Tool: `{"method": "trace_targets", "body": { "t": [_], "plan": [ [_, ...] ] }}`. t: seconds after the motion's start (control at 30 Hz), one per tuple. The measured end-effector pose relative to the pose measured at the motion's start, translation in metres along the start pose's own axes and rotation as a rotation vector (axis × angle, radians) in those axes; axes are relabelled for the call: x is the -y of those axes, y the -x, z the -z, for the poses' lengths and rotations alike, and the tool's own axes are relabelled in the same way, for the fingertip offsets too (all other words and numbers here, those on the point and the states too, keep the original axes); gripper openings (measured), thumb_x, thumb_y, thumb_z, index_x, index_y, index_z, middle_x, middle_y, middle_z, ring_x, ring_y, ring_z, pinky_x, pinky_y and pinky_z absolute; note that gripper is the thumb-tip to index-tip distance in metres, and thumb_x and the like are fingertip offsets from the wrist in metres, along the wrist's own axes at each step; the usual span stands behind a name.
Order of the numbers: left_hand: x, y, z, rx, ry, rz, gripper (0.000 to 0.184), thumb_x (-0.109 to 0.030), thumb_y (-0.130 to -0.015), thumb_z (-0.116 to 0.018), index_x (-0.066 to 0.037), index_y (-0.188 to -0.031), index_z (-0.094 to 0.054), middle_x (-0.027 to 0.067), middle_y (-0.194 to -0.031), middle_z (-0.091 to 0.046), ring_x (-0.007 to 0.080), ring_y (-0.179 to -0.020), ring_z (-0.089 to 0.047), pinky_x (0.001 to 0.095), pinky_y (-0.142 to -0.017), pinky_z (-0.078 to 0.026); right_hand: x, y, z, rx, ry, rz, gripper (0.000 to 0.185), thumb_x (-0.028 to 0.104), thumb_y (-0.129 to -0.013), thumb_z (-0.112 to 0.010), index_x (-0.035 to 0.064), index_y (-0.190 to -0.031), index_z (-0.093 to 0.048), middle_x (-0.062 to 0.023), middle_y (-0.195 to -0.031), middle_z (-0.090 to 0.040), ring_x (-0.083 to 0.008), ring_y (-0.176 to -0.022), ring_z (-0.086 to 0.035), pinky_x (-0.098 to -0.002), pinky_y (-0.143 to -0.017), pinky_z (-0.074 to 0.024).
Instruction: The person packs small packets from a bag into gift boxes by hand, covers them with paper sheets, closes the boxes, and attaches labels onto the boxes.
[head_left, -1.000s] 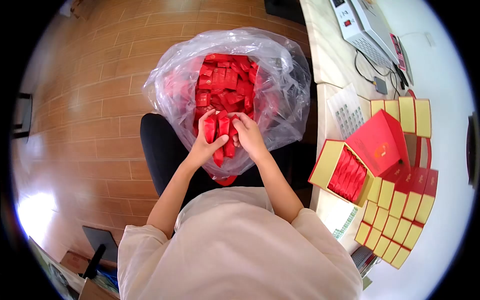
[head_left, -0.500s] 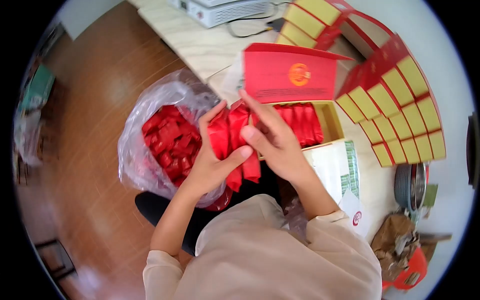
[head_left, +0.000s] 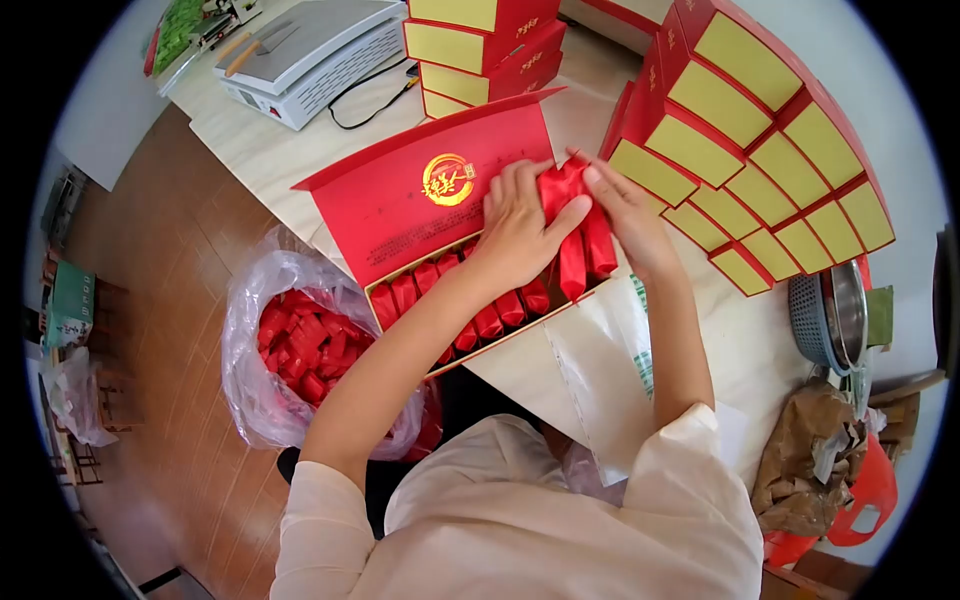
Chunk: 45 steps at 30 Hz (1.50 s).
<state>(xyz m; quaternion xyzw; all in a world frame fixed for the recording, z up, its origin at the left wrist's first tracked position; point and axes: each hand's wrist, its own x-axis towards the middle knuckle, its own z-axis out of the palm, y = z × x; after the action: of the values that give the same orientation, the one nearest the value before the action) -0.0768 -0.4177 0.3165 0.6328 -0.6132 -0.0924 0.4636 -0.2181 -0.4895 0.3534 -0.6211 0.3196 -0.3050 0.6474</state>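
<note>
An open red box (head_left: 356, 236) with a gold logo inside its raised lid stands on the table, rows of red packets (head_left: 488, 320) in its tray. Over the right end of the tray, my left hand (head_left: 520, 225) and my right hand (head_left: 630, 215) hold a few upright red foil packets (head_left: 572, 250) between them. My left hand presses their left side, thumb across the front. On the right side, my right hand's fingers close around their upper part. The lower ends of these packets are at the tray's front edge; whether they touch its bottom is hidden.
Stacked red and yellow boxes (head_left: 770, 180) stand at right, more (head_left: 480, 50) behind the lid. A clear bag (head_left: 245, 350) of red packets is at lower left. A white machine (head_left: 310, 65) with a cable stands at the back left, a basket (head_left: 815, 320) at far right.
Both hands have moved from above the bag to the right end of the open box, carrying the red packets. The view has turned toward the table.
</note>
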Motion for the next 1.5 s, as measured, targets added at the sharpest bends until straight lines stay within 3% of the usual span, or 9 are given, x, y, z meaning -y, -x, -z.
{"method": "trace_targets", "body": {
  "t": [0.3,0.53,0.77,0.93,1.03,1.13,1.3,1.37,1.5],
  "plan": [
    [0.016,0.018,0.010,0.091,-0.209,0.050,0.045,-0.043,-0.092,-0.052,0.001,-0.100,-0.053,0.0147,-0.103,-0.051,0.0325,-0.098,-0.045,0.0422,-0.087,-0.036,-0.015,-0.005,0.001,0.168,0.383,-0.003,0.033,0.028,-0.096,-0.051,0.0000,-0.113,-0.058,-0.0096,-0.100,-0.060,-0.0163,-0.096,-0.054,-0.0274,-0.088,-0.0411],
    [0.017,0.019,0.002,0.004,-0.330,0.018,0.033,-0.033,-0.088,-0.059,-0.002,-0.101,-0.055,0.0122,-0.102,-0.051,0.0311,-0.096,-0.046,0.0413,-0.086,-0.037,-0.034,0.003,-0.026,-0.102,0.936,0.282,0.035,0.014,-0.092,-0.049,0.0021,-0.125,-0.054,-0.0231,-0.099,-0.062,-0.0365,-0.086,-0.063,-0.0413,-0.073,-0.0500],
    [0.027,0.019,-0.021,-0.107,-0.580,-0.115,0.028,-0.021,-0.077,-0.063,-0.009,-0.101,-0.054,0.0083,-0.094,-0.052,0.0253,-0.091,-0.049,0.0381,-0.074,-0.037,-0.074,0.000,-0.033,-0.151,1.262,0.320,0.056,0.007,-0.086,-0.046,0.0080,-0.141,-0.034,-0.0223,-0.095,-0.065,-0.0396,-0.072,-0.064,-0.0459,-0.061,-0.0512],
    [0.018,0.041,0.028,0.058,0.025,0.061,0.032,-0.027,-0.089,-0.056,-0.005,-0.111,-0.048,0.0158,-0.106,-0.049,0.0319,-0.106,-0.046,0.0415,-0.087,-0.038,-0.057,0.007,-0.047,-0.176,1.577,0.153,0.053,0.018,-0.091,-0.046,0.0170,-0.143,-0.032,-0.0186,-0.080,-0.067,-0.0371,-0.066,-0.064,-0.0461,-0.055,-0.0480],
    [0.026,0.087,0.093,-0.134,0.354,0.007,0.027,-0.021,-0.091,-0.055,-0.004,-0.111,-0.051,0.0155,-0.103,-0.051,0.0311,-0.102,-0.052,0.0429,-0.089,-0.041,-0.029,0.020,-0.061,-0.308,1.769,0.180,0.044,0.021,-0.095,-0.044,0.0168,-0.139,-0.040,-0.0177,-0.079,-0.066,-0.0355,-0.065,-0.063,-0.0463,-0.055,-0.0470],
    [0.058,0.173,0.148,-0.397,0.325,0.221,0.018,-0.016,-0.094,-0.053,-0.004,-0.108,-0.055,0.0107,-0.102,-0.056,0.0213,-0.097,-0.056,0.0338,-0.086,-0.044,-0.009,0.039,-0.075,-0.396,1.536,0.436,0.032,0.019,-0.099,-0.042,0.0092,-0.126,-0.055,-0.0235,-0.110,-0.062,-0.0348,-0.090,-0.063,-0.0432,-0.072,-0.0485],
    [0.126,0.391,0.163,-0.993,0.224,0.730,0.014,-0.005,-0.094,-0.050,-0.002,-0.106,-0.057,0.0041,-0.101,-0.057,0.0124,-0.095,-0.054,0.0260,-0.086,-0.043,-0.012,0.089,-0.179,-0.148,0.867,0.408,0.024,0.009,-0.094,-0.049,-0.0024,-0.111,-0.062,-0.0139,-0.098,-0.067,-0.0205,-0.084,-0.062,-0.0326,-0.075,-0.0487],
    [0.135,0.491,0.149,-1.155,0.007,0.945,0.017,-0.002,-0.093,-0.051,-0.002,-0.109,-0.056,0.0032,-0.099,-0.056,0.0114,-0.096,-0.053,0.0241,-0.087,-0.042,-0.057,0.099,-0.240,0.133,0.667,0.783,0.020,0.008,-0.091,-0.053,0.0003,-0.106,-0.063,-0.0090,-0.090,-0.065,-0.0120,-0.070,-0.054,-0.0251,-0.065,-0.0450],
    [0.106,0.617,0.110,-1.353,-0.165,1.309,0.019,-0.004,-0.092,-0.050,-0.001,-0.110,-0.054,0.0106,-0.104,-0.055,0.0203,-0.098,-0.053,0.0307,-0.090,-0.042,-0.130,0.101,-0.351,0.644,0.694,0.327,0.023,0.014,-0.095,-0.052,0.0023,-0.112,-0.060,-0.0014,-0.082,-0.057,-0.0093,-0.069,-0.053,-0.0224,-0.063,-0.0428]
  ]
}}
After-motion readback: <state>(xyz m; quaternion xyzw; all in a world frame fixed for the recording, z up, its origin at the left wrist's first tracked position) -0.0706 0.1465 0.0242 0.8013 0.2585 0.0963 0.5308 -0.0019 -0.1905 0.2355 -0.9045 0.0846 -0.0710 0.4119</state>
